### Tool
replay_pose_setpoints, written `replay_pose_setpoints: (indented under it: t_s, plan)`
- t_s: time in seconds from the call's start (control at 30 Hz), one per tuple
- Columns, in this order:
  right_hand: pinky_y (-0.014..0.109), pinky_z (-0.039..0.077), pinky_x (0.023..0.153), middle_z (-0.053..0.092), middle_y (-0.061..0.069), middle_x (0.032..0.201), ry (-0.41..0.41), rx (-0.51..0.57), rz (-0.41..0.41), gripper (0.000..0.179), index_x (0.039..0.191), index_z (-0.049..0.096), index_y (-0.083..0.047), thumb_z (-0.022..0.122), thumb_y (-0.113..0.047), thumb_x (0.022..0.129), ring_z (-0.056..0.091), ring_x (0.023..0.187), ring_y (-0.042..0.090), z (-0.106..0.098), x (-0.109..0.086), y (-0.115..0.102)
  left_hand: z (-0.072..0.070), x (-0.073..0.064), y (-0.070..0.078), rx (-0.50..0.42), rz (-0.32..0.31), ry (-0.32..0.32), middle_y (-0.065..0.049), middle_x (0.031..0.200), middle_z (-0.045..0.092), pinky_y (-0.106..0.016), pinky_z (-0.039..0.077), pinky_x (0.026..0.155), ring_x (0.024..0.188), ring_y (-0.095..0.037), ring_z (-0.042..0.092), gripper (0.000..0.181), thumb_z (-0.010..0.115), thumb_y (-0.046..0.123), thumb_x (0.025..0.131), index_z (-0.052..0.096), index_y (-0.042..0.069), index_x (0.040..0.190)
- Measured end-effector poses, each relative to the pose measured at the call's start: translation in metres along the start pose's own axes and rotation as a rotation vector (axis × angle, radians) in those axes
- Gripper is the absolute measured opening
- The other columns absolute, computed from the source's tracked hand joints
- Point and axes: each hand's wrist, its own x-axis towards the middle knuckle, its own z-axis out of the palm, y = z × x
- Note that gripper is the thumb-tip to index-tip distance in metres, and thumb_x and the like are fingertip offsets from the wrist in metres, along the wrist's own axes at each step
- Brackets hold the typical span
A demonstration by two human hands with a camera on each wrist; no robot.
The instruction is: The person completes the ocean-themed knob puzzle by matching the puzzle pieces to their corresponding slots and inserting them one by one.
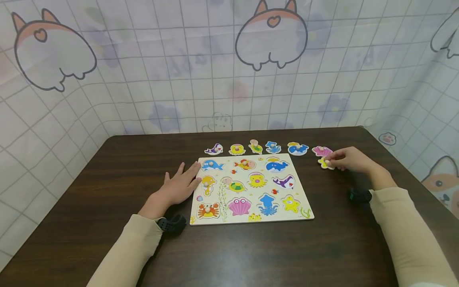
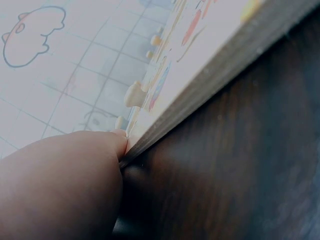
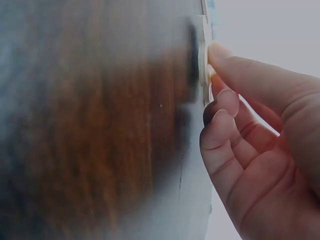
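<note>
One right grip pinching yellow piece, left grip spread against board, illegible wall marks

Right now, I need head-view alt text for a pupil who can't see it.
A right hand pinches a yellow starfish piece right of a sea-animal puzzle board, whose left edge the left hand touches. Six other pieces line the far side of the dark table.

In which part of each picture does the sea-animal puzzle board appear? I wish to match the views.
Head: sea-animal puzzle board, below and slightly right of centre.
Left wrist: slanting from the middle towards the upper right corner, side edge visible.
Right wrist: not visible.
Shared landmark: dark table, in all three.
</note>
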Motion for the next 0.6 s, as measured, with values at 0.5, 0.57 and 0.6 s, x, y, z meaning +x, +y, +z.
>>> replay_pose_setpoints:
  t_s: [0.5, 0.57, 0.6]
  plan:
    - [0.031, 0.047, 0.061, 0.064, 0.004, 0.085, 0.04, -0.013, -0.069, 0.037, 0.115, 0.072, 0.007, 0.075, -0.025, 0.096, 0.053, 0.072, 0.021, 0.005, -0.015, -0.032, 0.001, 0.0, 0.0, 0.01, 0.012, 0.001, -0.008, 0.171, 0.011, -0.079, -0.004, 0.11, 0.155, -0.041, -0.001, 0.067, 0.038, 0.042, 0.111, 0.013, 0.015, 0.166]
    - [0.03, 0.046, 0.06, 0.063, 0.004, 0.086, 0.046, -0.005, -0.081, 0.037, 0.115, 0.072, 0.006, 0.076, -0.025, 0.096, 0.052, 0.072, 0.02, 0.006, -0.017, -0.039, 0.0, -0.001, -0.001, 0.009, 0.011, 0.0, -0.008, 0.171, 0.01, -0.079, -0.004, 0.11, 0.155, -0.041, -0.001, 0.067, 0.038, 0.042, 0.111, 0.013, 0.015, 0.167]
    - [0.03, 0.046, 0.06, 0.063, 0.004, 0.086, 0.049, -0.002, -0.089, 0.036, 0.115, 0.072, 0.006, 0.076, -0.025, 0.096, 0.052, 0.072, 0.02, 0.006, -0.018, -0.042, 0.0, -0.001, -0.001, 0.008, 0.01, 0.001, -0.008, 0.171, 0.01, -0.079, -0.004, 0.109, 0.155, -0.041, -0.002, 0.067, 0.038, 0.042, 0.111, 0.013, 0.015, 0.167]
